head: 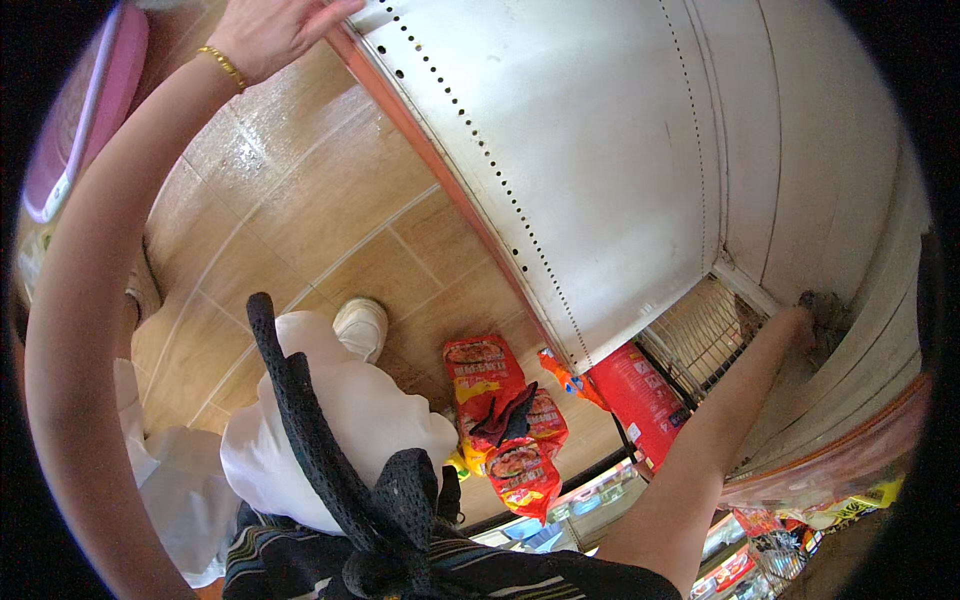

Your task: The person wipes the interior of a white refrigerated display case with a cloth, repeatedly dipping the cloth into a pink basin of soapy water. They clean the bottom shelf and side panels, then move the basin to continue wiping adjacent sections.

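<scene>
My left hand (274, 30), with a gold bracelet at the wrist, rests at the front edge of a white metal shelf panel (585, 157) with rows of small holes. One finger lies over that edge, and the picture's rim cuts off part of the hand. Far to the right, my right hand (801, 324) presses a dark grey cloth (829, 315) against the pale back panel (832, 180) of the shelving. Its fingers are mostly hidden and in shadow. An orange-red strip (450, 180) runs along the shelf's front edge.
Red instant noodle packs (517, 442) lie on the wood-look tile floor (315, 225), with a dark cloth (506, 416) on top. A red package (641, 401) and a wire rack (697, 337) sit below the shelf. A pink plastic item (112, 82) stands at left.
</scene>
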`<state>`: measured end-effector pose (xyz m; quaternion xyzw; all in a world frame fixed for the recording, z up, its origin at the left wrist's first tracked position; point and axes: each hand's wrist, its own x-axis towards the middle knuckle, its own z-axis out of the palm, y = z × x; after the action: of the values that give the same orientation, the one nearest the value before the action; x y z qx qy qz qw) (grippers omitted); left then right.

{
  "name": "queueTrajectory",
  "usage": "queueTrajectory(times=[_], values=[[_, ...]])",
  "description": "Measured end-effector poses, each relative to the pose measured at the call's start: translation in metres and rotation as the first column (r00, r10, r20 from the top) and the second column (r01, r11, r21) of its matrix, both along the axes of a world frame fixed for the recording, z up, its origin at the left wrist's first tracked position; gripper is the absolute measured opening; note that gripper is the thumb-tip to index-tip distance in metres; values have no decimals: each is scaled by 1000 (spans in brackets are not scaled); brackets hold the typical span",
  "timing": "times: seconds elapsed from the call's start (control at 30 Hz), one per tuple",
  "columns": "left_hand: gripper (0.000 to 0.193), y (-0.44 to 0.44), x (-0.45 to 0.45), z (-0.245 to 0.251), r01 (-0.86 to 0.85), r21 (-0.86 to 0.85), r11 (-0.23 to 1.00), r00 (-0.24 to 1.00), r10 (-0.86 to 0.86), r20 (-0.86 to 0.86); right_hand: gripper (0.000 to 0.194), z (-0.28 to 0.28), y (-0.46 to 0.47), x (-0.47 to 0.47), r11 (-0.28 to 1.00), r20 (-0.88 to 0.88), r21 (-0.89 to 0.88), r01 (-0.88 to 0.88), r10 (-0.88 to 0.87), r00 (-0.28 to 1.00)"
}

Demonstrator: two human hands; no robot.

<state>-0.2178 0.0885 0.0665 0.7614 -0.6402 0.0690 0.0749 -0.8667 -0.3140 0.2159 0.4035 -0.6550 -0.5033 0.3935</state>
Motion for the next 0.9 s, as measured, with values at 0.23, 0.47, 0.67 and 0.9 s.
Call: queueTrajectory(times=[0.23,0.47,0.67,0.9], values=[[63,10,9,17,21,82,996,1000,-20,-17,37,-91,18,-3,939,522,-344,7,185,832],[67,10,-5,17,50,179,983,999,-47,-26,40,-205,13,118,885,803,-466,-4,424,420],[67,-9,-14,14,59,155,986,993,-42,-111,41,-237,-8,244,688,644,-720,-90,711,281],[67,-26,-33,4,145,130,981,985,-131,-112,46,-205,17,256,614,662,-708,-348,749,-25]])
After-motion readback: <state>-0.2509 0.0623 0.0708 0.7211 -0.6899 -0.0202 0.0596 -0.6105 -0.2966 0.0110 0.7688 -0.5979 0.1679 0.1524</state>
